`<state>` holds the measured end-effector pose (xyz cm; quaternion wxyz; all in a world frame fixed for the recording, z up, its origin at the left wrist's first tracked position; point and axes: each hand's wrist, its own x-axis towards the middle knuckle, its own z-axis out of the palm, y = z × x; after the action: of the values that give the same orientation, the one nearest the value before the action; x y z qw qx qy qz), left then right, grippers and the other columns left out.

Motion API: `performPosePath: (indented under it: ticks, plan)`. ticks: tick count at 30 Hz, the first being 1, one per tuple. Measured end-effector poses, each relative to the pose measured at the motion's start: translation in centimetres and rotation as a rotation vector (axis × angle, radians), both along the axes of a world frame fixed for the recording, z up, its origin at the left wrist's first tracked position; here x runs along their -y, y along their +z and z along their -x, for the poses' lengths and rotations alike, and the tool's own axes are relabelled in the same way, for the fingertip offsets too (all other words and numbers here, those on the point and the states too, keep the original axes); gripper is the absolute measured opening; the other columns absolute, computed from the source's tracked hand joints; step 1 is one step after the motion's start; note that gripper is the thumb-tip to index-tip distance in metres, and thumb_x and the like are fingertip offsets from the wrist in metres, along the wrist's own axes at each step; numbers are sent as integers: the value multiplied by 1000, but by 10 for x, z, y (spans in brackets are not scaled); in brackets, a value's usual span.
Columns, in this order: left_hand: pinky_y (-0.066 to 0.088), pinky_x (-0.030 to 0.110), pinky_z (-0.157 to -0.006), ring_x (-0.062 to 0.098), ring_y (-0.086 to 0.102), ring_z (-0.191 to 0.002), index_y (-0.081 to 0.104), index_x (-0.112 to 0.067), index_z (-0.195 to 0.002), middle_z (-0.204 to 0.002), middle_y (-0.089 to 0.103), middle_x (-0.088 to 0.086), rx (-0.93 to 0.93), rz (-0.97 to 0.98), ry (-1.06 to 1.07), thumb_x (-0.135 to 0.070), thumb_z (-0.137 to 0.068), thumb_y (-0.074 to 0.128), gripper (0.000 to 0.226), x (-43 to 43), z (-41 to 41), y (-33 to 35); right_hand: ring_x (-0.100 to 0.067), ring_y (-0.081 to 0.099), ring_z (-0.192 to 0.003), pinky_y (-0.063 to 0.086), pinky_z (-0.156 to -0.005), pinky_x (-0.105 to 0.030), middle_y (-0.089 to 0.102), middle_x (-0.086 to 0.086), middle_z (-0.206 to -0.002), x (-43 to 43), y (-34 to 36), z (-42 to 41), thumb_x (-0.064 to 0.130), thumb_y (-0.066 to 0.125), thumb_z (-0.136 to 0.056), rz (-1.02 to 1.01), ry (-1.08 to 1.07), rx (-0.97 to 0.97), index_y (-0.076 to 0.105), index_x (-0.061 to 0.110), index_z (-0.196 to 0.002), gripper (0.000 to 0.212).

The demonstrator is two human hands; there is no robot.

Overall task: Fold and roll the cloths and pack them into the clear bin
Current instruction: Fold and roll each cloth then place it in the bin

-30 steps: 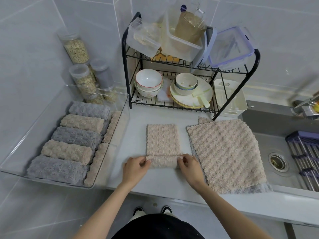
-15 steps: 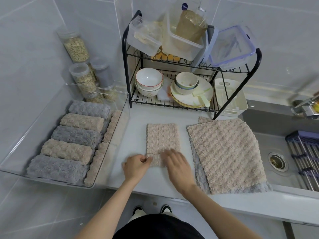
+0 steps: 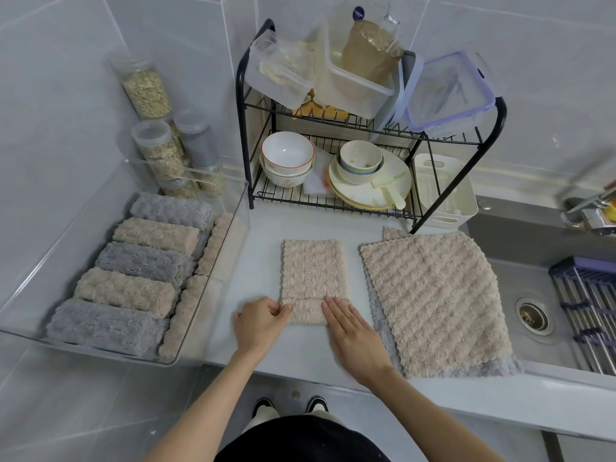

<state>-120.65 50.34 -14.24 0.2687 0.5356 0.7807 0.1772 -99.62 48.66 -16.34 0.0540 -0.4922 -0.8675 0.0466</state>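
Observation:
A beige cloth (image 3: 313, 271), folded into a narrow strip, lies on the white counter with its near end turned over into a short fold. My left hand (image 3: 261, 323) pinches the left corner of that fold. My right hand (image 3: 350, 331) lies flat with straight fingers pressing the fold's right part. To the right, a stack of flat cloths (image 3: 433, 301) has a beige one on top and a grey one beneath. The clear bin (image 3: 213, 295) at the left holds several rolled grey and beige cloths (image 3: 133, 288).
A black dish rack (image 3: 333, 181) with bowls, plates and plastic boxes stands behind the cloths. Clear jars of grain (image 3: 156, 151) stand behind the bin. The sink (image 3: 530, 315) with a purple drying rack is at the right. The counter's front edge runs just below my hands.
My right hand let go of the fold's right corner, swept left across the fold, and now lies flat on its right part. My left hand kept its pinch.

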Motion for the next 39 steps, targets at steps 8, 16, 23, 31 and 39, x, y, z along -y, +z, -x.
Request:
performPosePath:
  ticks: [8, 16, 23, 31, 39]
  plan:
    - [42, 25, -67, 13, 49, -86, 67, -24, -88, -93, 61, -10, -314, -476, -437, -6, -69, 76, 27, 4, -2, -8, -18, 36, -138, 35, -111, -35, 41, -4, -147, -4, -3, -3, 23, 38, -96, 47, -17, -112, 45, 8, -140, 47]
    - [32, 23, -87, 7, 53, -105, 61, -27, -113, -116, 62, -14, -276, -363, -527, -28, -78, 47, 38, 18, 5, -16, -16, 46, -131, 48, -99, -29, 50, 3, -141, -11, 3, -14, 8, 58, -88, 54, -18, -178, 48, 15, -139, 52]
    - [28, 25, -88, 12, 56, -104, 57, -28, -114, -111, 63, -12, -148, -317, -445, -24, -88, 52, 27, 13, 3, -13, -23, 61, -109, 54, -84, -36, 68, -1, -115, -22, 22, -17, 32, 30, -92, 109, -130, -236, 59, 15, -125, 47]
    - [40, 37, -90, 19, 56, -86, 59, -21, -99, -75, 60, -10, 25, -91, -265, -40, -93, 50, 22, -1, 8, -6, -19, 47, -110, 45, -75, -30, 50, 12, -72, -33, 40, -10, 28, 47, -96, 440, -489, -455, 58, 17, -118, 27]
    - [42, 32, -84, 12, 63, -85, 58, -25, -82, -76, 61, -15, 28, 12, -146, -51, -88, 53, 28, -3, 7, -4, -20, 57, -94, 49, -67, -30, 65, 0, -93, -39, 32, -1, 39, 49, -92, 421, -683, -368, 58, 18, -101, 25]
